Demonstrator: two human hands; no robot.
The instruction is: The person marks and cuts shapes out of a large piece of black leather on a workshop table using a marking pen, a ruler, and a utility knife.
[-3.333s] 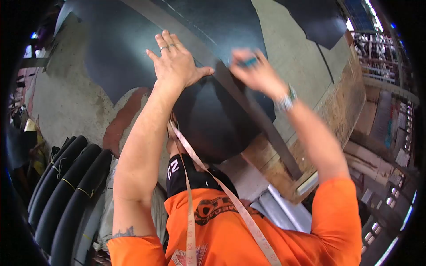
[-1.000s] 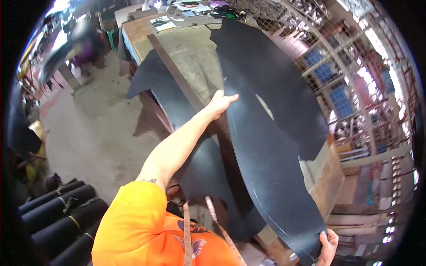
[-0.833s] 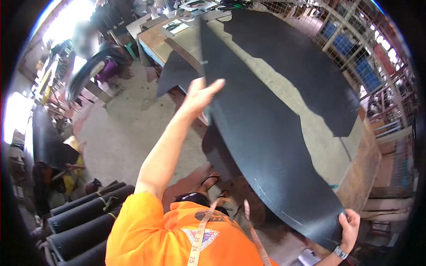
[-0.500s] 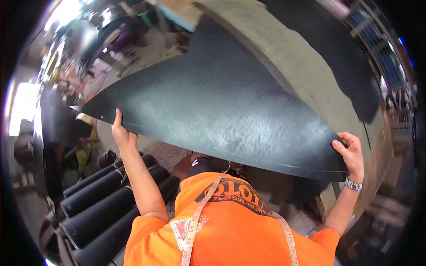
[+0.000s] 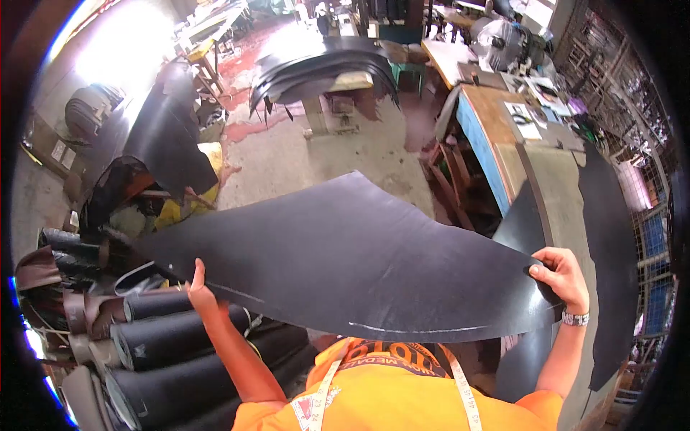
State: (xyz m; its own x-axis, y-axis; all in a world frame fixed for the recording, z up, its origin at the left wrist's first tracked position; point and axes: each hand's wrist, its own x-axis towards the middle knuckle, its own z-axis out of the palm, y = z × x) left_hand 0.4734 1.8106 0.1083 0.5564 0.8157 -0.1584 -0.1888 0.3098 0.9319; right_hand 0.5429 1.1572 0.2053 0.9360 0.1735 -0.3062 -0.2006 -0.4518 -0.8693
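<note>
A large black sheet of leather [image 5: 330, 251] stretches between my hands at waist height, its near edge bowed and marked with a pale line. My left hand [image 5: 205, 293] grips its near-left edge, thumb upright on top and fingers hidden beneath. With thumb above and fingers curled round the corner, my right hand [image 5: 560, 276] holds the right end. Around my neck hangs a tape measure [image 5: 467, 395], over an orange shirt [image 5: 402, 395].
Rolls of black material [image 5: 172, 337] lie at my lower left. On the right stands a long worktable [image 5: 560, 187] bearing another black sheet [image 5: 611, 251]. Ahead, several black hides [image 5: 323, 65] drape over a stand. More black material [image 5: 158, 136] hangs on the left.
My view has swung round and up, bringing the draped hides and the worktable's far end into sight. The leather sheet now lies flatter, still held in both hands.
</note>
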